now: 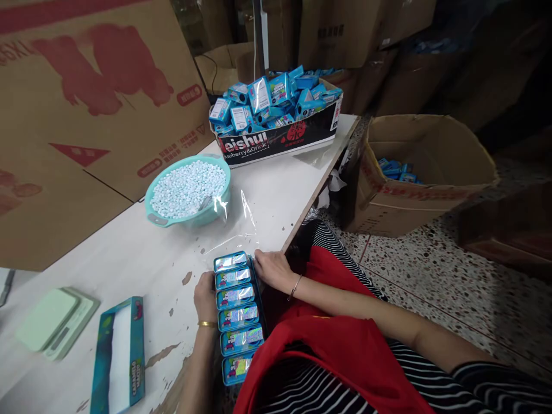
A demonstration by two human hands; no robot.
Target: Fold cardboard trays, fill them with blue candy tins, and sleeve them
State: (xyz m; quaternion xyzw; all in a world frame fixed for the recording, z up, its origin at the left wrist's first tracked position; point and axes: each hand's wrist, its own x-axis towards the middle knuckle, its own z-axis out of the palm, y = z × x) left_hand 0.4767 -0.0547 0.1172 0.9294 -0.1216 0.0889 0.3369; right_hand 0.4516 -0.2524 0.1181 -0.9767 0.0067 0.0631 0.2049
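Several small blue tins (237, 316) stand in a row at the table's edge, close to the red apron, with clear plastic film rising from the far end. My left hand (206, 298) is at the left side of the row near its far end, fingers curled and partly hidden. On the right side, my right hand (272, 269) has its fingers closed at the far corner of the row; what they pinch is too small to make out. An opened blue carton (137, 356) with a window lies to the left on the table.
A turquoise bowl (207, 215) of pale pellets stands beyond the tins. Behind it is a black box (280, 144) heaped with blue packs. A green scale (52, 322) sits left, a big carton (103, 126) back left, an open carton (397, 201) right.
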